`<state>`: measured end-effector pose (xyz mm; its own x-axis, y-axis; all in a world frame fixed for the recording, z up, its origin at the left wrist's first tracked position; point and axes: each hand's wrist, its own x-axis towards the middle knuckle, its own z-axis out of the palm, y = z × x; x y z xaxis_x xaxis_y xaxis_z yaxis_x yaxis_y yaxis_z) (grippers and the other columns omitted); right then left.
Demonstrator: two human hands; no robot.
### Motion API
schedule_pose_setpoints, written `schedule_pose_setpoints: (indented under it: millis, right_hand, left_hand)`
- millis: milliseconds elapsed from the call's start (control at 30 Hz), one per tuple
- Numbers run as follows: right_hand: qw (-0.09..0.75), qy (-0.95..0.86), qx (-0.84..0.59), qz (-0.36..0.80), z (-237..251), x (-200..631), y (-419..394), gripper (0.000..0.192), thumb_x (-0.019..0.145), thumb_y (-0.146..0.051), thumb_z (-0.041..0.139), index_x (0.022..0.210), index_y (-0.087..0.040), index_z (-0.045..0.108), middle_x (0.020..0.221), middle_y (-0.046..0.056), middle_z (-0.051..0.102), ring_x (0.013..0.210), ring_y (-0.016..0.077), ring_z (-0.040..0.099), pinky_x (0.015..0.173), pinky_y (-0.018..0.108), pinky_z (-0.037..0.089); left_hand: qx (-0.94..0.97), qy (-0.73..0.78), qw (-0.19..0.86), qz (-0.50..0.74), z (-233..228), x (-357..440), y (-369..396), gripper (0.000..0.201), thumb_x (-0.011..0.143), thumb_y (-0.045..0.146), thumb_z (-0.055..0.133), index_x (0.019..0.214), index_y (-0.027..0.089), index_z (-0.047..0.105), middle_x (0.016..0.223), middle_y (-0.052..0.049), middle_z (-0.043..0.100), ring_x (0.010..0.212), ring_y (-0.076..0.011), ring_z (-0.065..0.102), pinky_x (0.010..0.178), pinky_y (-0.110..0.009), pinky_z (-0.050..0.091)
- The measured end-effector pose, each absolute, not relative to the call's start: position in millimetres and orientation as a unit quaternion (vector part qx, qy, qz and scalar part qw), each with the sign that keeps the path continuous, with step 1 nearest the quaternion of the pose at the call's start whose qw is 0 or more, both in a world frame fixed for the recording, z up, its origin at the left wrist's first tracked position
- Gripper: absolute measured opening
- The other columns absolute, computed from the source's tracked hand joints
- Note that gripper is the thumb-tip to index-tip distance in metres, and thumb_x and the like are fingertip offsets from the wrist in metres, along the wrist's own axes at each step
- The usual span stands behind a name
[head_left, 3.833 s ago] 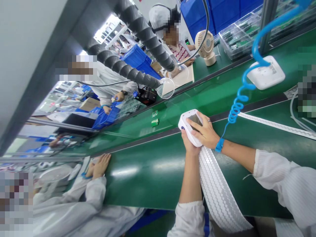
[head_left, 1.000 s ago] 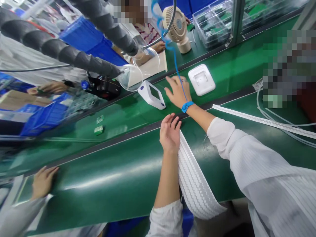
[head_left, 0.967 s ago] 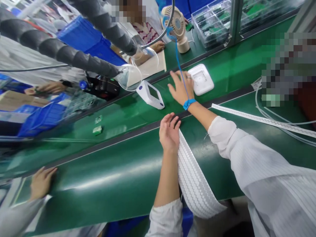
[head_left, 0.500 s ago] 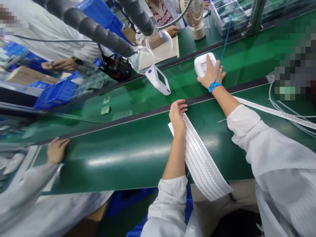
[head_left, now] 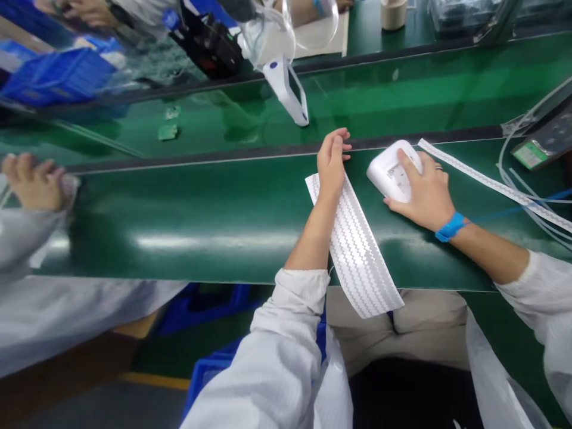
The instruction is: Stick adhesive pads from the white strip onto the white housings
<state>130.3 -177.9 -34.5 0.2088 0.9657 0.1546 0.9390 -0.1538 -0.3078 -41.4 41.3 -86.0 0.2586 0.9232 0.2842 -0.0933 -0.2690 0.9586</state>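
Left hand (head_left: pixel 331 159) rests open-fingered on the far end of the white zigzag strip sheet (head_left: pixel 355 250), which runs lengthwise from the far-left down over the counter (head_left: pixel 201 220) edge at near-right. Right hand (head_left: pixel 424 193) has its grip wrapped around a white device housing (head_left: pixel 389 173), lying flat just right of the sheet. Looks like the housing is being brought in; next calls for steadying it beside the strips.

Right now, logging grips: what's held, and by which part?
Right hand grips the white casing over its near end; left hand rests on the strip.
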Motion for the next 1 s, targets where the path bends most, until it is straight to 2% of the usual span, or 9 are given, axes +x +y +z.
schedule_pose_setpoints:
  millis: [100,167,267,333,367,500,667,833,1000]
  right_hand:
    - [0.181,-0.632,-0.753,0.022,-29,134,-201,0.119,0.093,-0.067,0.085,0.187,-0.024,0.025,0.183,0.032,0.029,0.154,0.0658,0.041,0.113,0.081,0.043]
    - [0.210,-0.653,-0.728,0.002,-22,132,-209,0.106,0.096,-0.064,0.084,0.182,-0.024,0.037,0.181,0.031,0.035,0.158,0.0662,0.038,0.115,0.083,0.041]
    - [0.291,-0.739,-0.607,0.011,-14,117,-218,0.054,0.106,-0.042,0.078,0.156,-0.027,0.067,0.150,0.020,0.067,0.143,0.0494,0.059,0.118,0.073,0.046]
    - [0.322,-0.798,-0.505,0.070,-16,102,-225,0.023,0.110,-0.026,0.070,0.131,-0.026,0.078,0.119,0.012,0.075,0.117,0.0357,0.069,0.111,0.061,0.053]
    - [0.319,-0.817,-0.468,0.107,-18,95,-228,0.016,0.111,-0.022,0.067,0.122,-0.025,0.079,0.109,0.010,0.075,0.108,0.0318,0.069,0.105,0.056,0.057]
    - [0.256,-0.829,-0.453,0.207,-27,78,-238,0.013,0.114,-0.022,0.064,0.112,-0.022,0.077,0.104,0.011,0.073,0.099,0.0301,0.065,0.090,0.048,0.060]
    - [0.234,-0.816,-0.482,0.216,-25,77,-237,0.009,0.113,-0.022,0.065,0.116,-0.021,0.073,0.107,0.012,0.073,0.099,0.0326,0.065,0.091,0.051,0.059]
    - [0.231,-0.815,-0.487,0.213,-21,73,-237,0.008,0.112,-0.019,0.065,0.112,-0.022,0.071,0.106,0.011,0.073,0.096,0.0319,0.066,0.089,0.050,0.058]
    - [0.241,-0.799,-0.508,0.214,-20,67,-238,0.009,0.109,-0.014,0.066,0.108,-0.022,0.070,0.104,0.009,0.073,0.097,0.0312,0.065,0.089,0.048,0.056]
  left_hand:
    - [0.638,0.330,0.489,0.495,-88,-39,46,0.049,0.111,0.072,0.065,0.126,0.029,0.084,0.132,-0.011,0.085,0.105,-0.0259,0.080,0.083,-0.035,0.063]
    - [0.651,0.331,0.480,0.486,-87,-37,47,0.051,0.112,0.073,0.062,0.126,0.029,0.083,0.128,-0.009,0.086,0.105,-0.0253,0.079,0.085,-0.036,0.063]
    - [0.658,0.332,0.487,0.469,-83,-35,44,0.049,0.115,0.073,0.059,0.124,0.031,0.083,0.125,-0.005,0.086,0.103,-0.0228,0.077,0.089,-0.037,0.062]
    - [0.636,0.337,0.510,0.471,-83,-33,42,0.043,0.115,0.068,0.063,0.121,0.029,0.082,0.121,-0.005,0.086,0.102,-0.0229,0.077,0.090,-0.037,0.062]
    - [0.614,0.344,0.526,0.477,-83,-32,41,0.040,0.115,0.063,0.066,0.118,0.027,0.082,0.117,-0.006,0.085,0.103,-0.0239,0.078,0.090,-0.037,0.061]
    - [0.523,0.376,0.567,0.514,-84,-28,40,0.034,0.116,0.052,0.069,0.112,0.021,0.082,0.104,-0.008,0.081,0.108,-0.0296,0.081,0.089,-0.039,0.063]
    - [0.634,0.324,0.504,0.488,-67,-28,30,0.040,0.118,0.059,0.061,0.106,0.030,0.086,0.110,-0.004,0.085,0.090,-0.0265,0.078,0.080,-0.042,0.065]
    - [0.652,0.309,0.510,0.468,-49,-30,19,0.041,0.124,0.036,0.052,0.107,0.024,0.086,0.109,-0.004,0.085,0.091,-0.0233,0.078,0.085,-0.041,0.063]
    - [0.648,0.305,0.517,0.469,-51,-28,21,0.043,0.124,0.044,0.054,0.103,0.025,0.087,0.107,-0.005,0.086,0.089,-0.0244,0.078,0.084,-0.043,0.064]
